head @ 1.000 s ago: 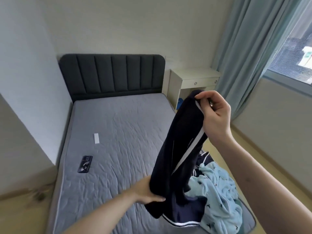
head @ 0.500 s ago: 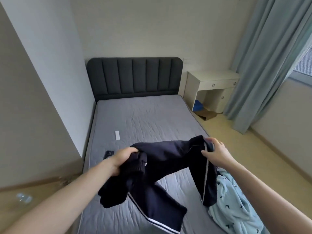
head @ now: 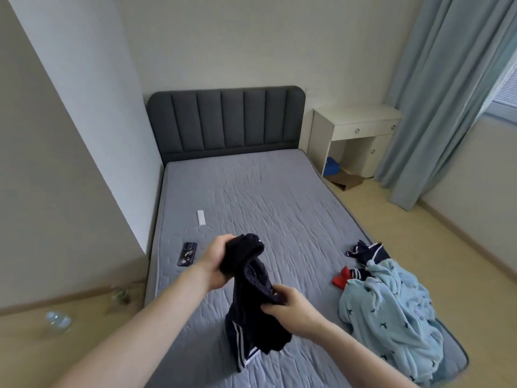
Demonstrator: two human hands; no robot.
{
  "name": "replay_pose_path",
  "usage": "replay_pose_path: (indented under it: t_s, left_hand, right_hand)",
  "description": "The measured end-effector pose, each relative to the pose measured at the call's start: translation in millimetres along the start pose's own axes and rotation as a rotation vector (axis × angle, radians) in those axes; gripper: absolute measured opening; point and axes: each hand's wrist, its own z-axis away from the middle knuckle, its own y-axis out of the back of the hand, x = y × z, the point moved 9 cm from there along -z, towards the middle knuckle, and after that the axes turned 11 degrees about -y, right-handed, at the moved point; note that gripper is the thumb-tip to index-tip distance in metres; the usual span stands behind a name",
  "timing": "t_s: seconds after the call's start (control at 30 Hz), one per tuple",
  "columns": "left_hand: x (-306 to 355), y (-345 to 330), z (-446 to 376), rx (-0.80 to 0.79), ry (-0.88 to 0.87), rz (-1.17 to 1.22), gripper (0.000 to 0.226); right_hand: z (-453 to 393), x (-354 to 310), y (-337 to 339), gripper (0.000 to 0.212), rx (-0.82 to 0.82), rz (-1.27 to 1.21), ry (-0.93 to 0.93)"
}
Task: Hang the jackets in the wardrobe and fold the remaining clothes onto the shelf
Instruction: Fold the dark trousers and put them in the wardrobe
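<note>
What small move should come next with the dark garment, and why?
Probably lower it onto the bare mattress and spread it flat. The dark garment hangs bunched between the left hand and right hand, too crumpled to fold, and the bed in front is free; the pile lies off to the right.

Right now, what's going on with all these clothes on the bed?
A person stands at the foot of the bed, sorting laundry. Both hands hold one dark navy garment with white stripes: the left hand grips its bunched top, the right hand pinches it lower down, and the rest hangs over the mattress. A pale blue patterned garment lies heaped on the bed's right edge with other dark and red pieces. A phone also lies on the mattress.
</note>
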Motion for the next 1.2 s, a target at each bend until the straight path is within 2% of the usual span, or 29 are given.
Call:
replay_pose_path:
  t_s: [0.1,0.2,0.27,0.3,0.33,0.4,0.47,0.5,0.57,0.63,0.83,1.0,1.1,1.2]
  left_hand:
    - [-9.8,41.3,8.8,-0.001,0.058,-0.260,0.032]
    - [-33.6,98.0,19.9,0.076,0.260,-0.768,0.030]
    - [-36.5,119.6,20.8,0.098,0.257,-1.146,0.058]
    - [-34.6,116.6,17.2,0.059,0.163,-1.274,0.070]
    - [-35.4,103.2,14.3,-0.035,0.047,-1.310,0.078]
    - [-47.8,66.9,18.7,-0.265,-0.056,-1.184,0.086]
    - [-63.3,42.4,29.0,-0.401,-0.012,-1.100,0.086]
    - [-70.6,37.3,32.6,-0.414,0.020,-1.088,0.085]
    - [-81.8,30.5,40.1,-0.386,0.066,-1.091,0.084]
    - [-86.7,23.3,42.6,-0.336,0.026,-1.155,0.078]
    - [-61.6,24.1,28.3,-0.022,-0.248,-1.612,0.018]
    - [-17.6,52.0,21.0,0.102,-0.477,-1.660,0.004]
    - [14.8,51.3,19.3,0.061,-0.625,-1.716,0.005]
    - [25.7,47.3,15.3,-0.059,-0.654,-1.779,0.006]
  right_hand:
    - [0.2,0.9,28.8,0.007,0.064,0.117,0.003]
    - [4.5,-17.7,43.1,0.009,0.130,0.259,0.059]
    - [4.8,-32.1,44.0,0.008,0.131,0.305,0.072]
    - [5.1,-39.2,42.6,0.013,0.116,0.318,0.067]
    - [5.3,-45.4,40.8,0.019,0.095,0.338,0.058]
    - [3.9,-55.3,36.9,0.030,0.058,0.394,0.045]
    - [0.2,-63.2,36.2,0.038,0.047,0.435,0.034]
    - [-2.1,-65.5,37.2,0.041,0.045,0.437,0.018]
    - [-7.1,-68.2,40.4,0.046,0.056,0.428,-0.022]
    - [-11.7,-70.1,42.1,0.044,0.073,0.427,-0.049]
    - [-19.7,-62.8,48.2,0.040,0.076,0.390,-0.098]
    - [-18.7,-42.5,62.0,0.043,0.016,0.500,-0.080]
    - [-16.9,-31.3,61.1,0.034,0.019,0.664,-0.039]
    - [-15.7,-30.1,57.6,0.012,0.086,0.822,0.016]
